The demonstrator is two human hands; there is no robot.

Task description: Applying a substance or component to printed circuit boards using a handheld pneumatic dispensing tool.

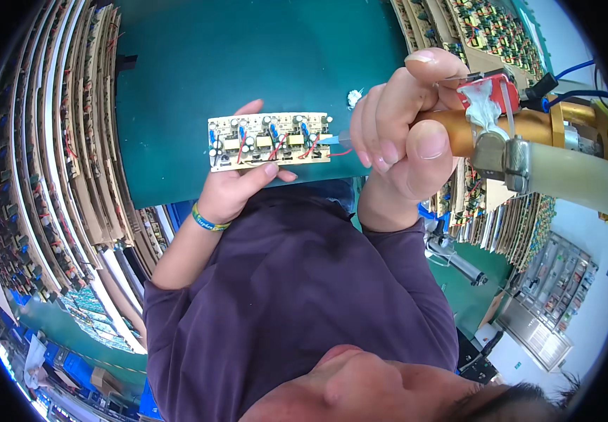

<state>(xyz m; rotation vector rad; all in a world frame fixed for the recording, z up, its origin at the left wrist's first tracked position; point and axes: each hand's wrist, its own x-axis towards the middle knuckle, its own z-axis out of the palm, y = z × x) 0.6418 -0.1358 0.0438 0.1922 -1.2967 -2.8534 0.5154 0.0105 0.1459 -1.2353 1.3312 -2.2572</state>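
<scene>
My left hand (230, 191) grips a long, pale circuit board (265, 143) by its near edge, thumb on top and fingers underneath. Blue, yellow and black components and red wires stand up on the board. In my right hand (409, 130) is a glue dispenser (536, 129) with a gold barrel, a red part and a whitish smear on it. Its narrow, light blue tip (328, 141) meets the right end of the board; whether it touches a component I cannot tell. My right fingers curl round the front of the dispenser, partly hiding it.
Tall stacks of circuit boards layered with cardboard stand at left (72, 133) and right (494, 35). A white lump (354, 97) lies on the green work surface (248, 56) near my right hand. A pale tube (564, 176) and blue hoses (578, 95) run beside the dispenser.
</scene>
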